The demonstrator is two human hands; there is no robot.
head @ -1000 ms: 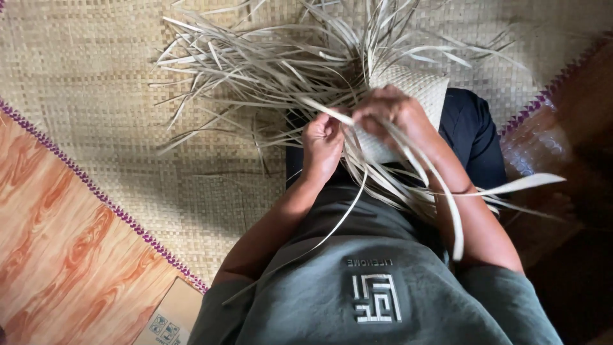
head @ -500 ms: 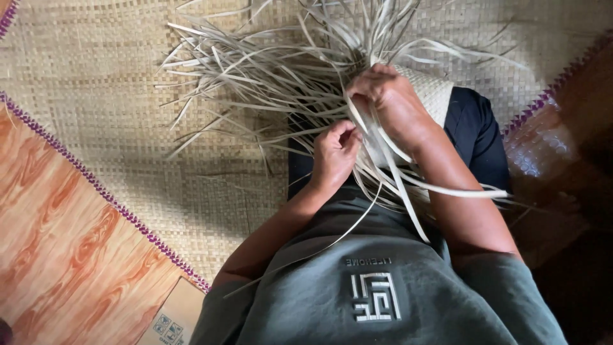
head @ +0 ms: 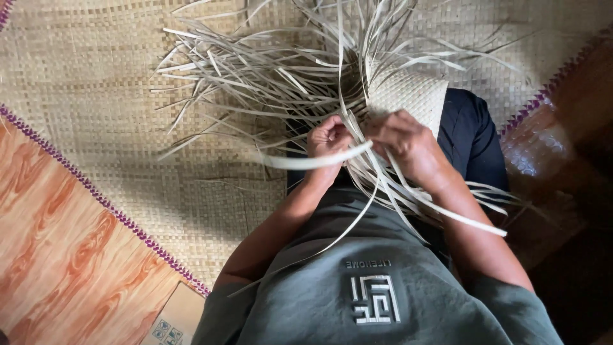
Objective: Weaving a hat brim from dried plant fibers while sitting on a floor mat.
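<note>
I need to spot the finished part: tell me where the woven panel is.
In the head view, the woven panel lies right of centre on the person's lap, just above the right hand, with loose strips fanning out to its left.

— What lies in the lap?

— A small patch of pale, tightly woven straw matting [head: 412, 96], tilted against the dark trouser knee.

— And the loose ends?

— Long, flat, pale dried-leaf strips [head: 281, 83] fan out from its edge over the floor mat, some curling toward the body. One wide pale strip [head: 316, 161] bends level across, just below the weave.
</note>
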